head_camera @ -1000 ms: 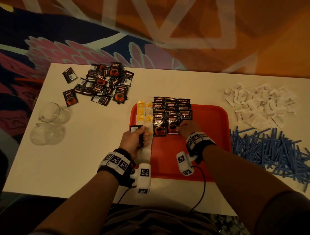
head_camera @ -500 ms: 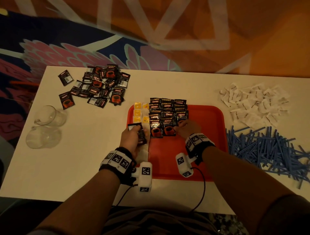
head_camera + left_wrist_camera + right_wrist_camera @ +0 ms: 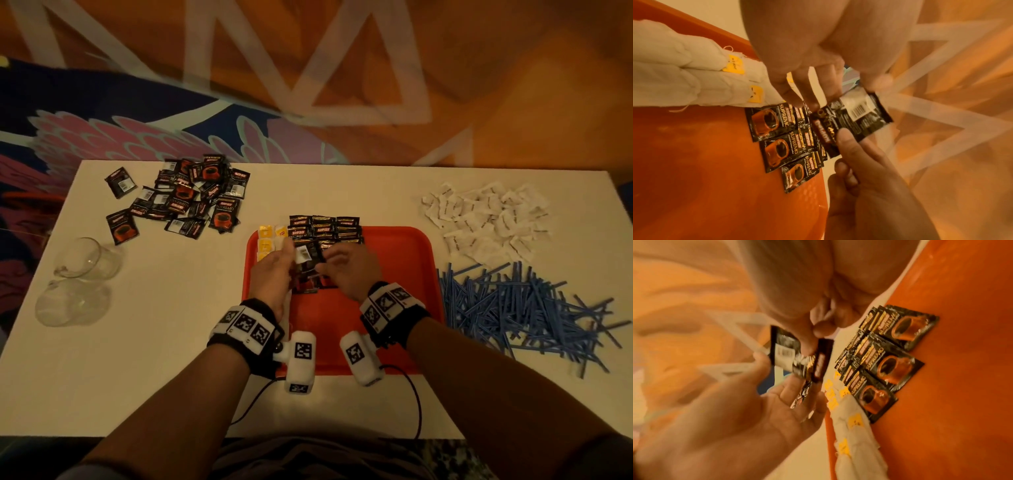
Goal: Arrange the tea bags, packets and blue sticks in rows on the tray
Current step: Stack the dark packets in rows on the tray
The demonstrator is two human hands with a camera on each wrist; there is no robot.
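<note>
Packet (image 3: 851, 120) lifted — between both hands' fingers (image 3: 846, 139).

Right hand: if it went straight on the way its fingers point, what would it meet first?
The right hand points left: probably first the black coffee packet it already pinches, then the left hand just behind. Depth is unclear.

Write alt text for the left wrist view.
Both hands hold one black coffee packet, barcode side showing, above a red tray: left hand from above, right hand from below. On the tray, overlapping packets lie beside white tea bags.
</note>
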